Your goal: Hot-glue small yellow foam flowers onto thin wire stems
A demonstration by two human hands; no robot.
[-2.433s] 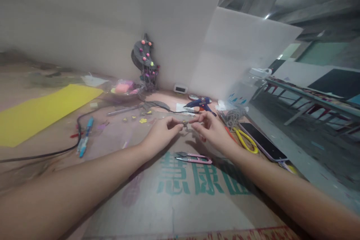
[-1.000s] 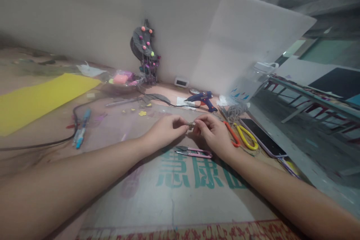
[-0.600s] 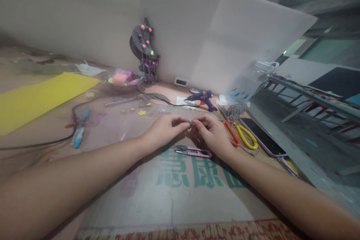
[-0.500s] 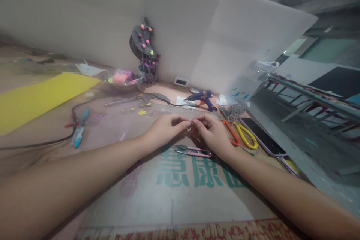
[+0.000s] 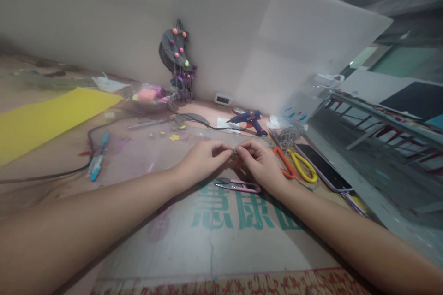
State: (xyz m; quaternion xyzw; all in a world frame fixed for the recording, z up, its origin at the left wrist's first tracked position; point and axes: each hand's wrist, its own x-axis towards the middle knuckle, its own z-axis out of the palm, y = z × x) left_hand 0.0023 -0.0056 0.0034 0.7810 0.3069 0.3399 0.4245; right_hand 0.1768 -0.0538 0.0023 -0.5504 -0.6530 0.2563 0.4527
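Note:
My left hand and my right hand meet over the middle of the board, thumbs and fingertips pinched close together. Between them is a tiny greyish thing, too small and blurred to name; both hands seem to hold it. Just below my fingers lie pink-handled thread snips, blades pointing left. Beside my right hand are the orange handle and yellow handle of scissors or similar tools. A ball of grey cord sits behind them.
A blue glue gun lies beyond my hands. At right is a phone by the table edge, with a clear bottle behind. Left are a blue pen, a black cable, yellow sheet and plastic bowl. A grey moon decoration leans on the wall.
The hands stay almost in place, still pinched together. The tiny thing between the fingertips has shifted slightly. Nothing else visibly moves, apart from a slight shift of the view.

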